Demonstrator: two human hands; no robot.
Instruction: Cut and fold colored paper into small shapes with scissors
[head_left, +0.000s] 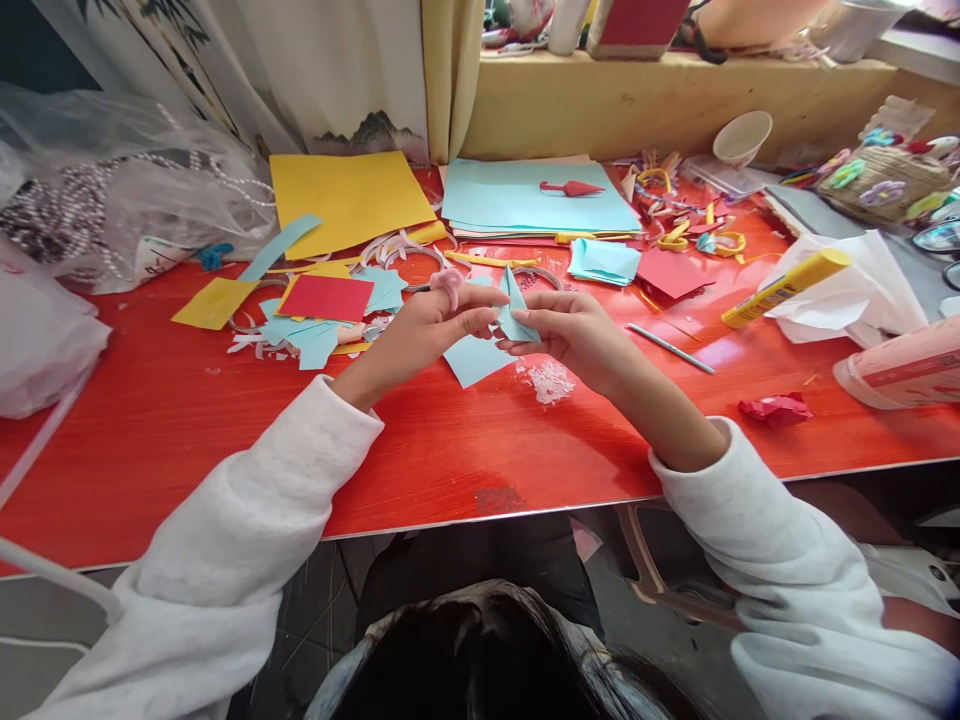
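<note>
Between my two hands is a small folded piece of light blue paper (514,308), its pointed tip facing up. My left hand (442,325) pinches its left side with thumb and index finger, and a pink ring-like band (448,286) sits on a finger. My right hand (570,330) grips its right side between thumb and fingers. Below the hands a flat light blue paper sheet (478,360) lies on the table. A small heap of white shreds (551,382) is just under my right hand.
The red table (420,460) holds yellow sheets (345,200), a stack of blue sheets (517,195) with a small red folded umbrella shape (574,188), and a red square (328,297). At right are a glue stick (787,288), a thin blue stick (670,348) and a pink bottle (900,370).
</note>
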